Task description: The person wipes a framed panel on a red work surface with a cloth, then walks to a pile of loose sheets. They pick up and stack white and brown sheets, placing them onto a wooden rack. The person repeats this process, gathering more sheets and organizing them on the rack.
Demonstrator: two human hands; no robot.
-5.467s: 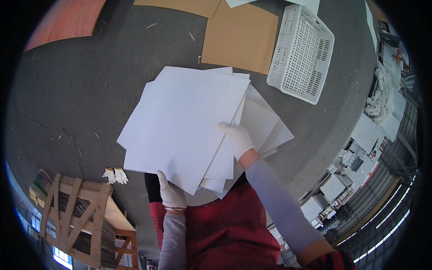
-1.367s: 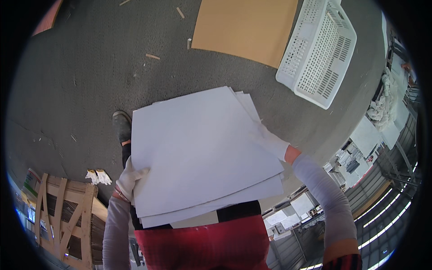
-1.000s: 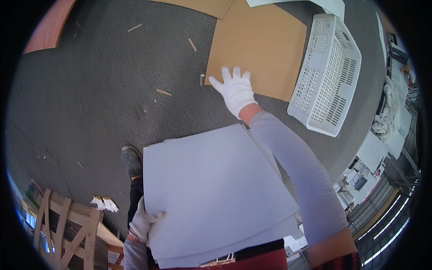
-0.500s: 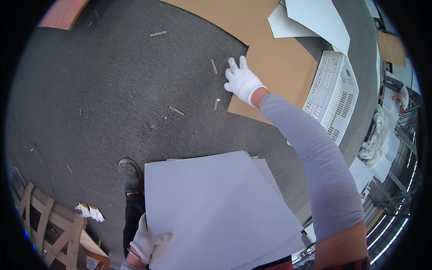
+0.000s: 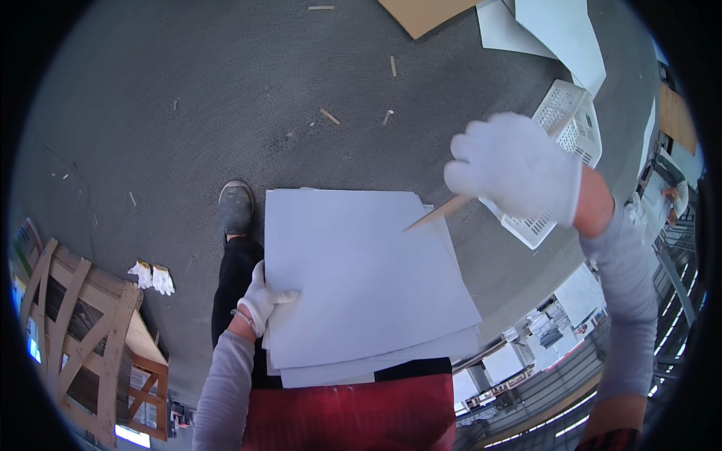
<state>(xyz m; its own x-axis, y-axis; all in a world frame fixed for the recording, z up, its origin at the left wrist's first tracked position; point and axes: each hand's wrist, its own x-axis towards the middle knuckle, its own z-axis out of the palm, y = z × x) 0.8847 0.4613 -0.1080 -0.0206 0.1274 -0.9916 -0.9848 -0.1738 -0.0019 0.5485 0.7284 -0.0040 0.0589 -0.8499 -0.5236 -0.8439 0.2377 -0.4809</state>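
A stack of white sheets (image 5: 361,263) lies in front of my body, its corners slightly out of line. My left hand (image 5: 263,301), in a white glove, grips the stack's left edge with the thumb on top. Over the stack's far right corner, my gloved right hand (image 5: 519,165) is closed on a brown cardboard sheet (image 5: 442,213). That sheet shows nearly edge-on, as a thin strip on both sides of the glove, and one corner points down over the white stack. Most of its face is hidden.
Behind my right hand, a white perforated plastic basket (image 5: 588,135) stands on the grey floor. Brown board (image 5: 425,13) and white sheets (image 5: 556,30) lie far right. Wood slivers (image 5: 329,116) are scattered about. At left are a wooden crate (image 5: 83,338) and spare gloves (image 5: 153,276).
My right hand has taken the brown cardboard sheet off the floor beside the basket and brought it up and nearer, toward the white stack. My left hand keeps its grip on the stack.
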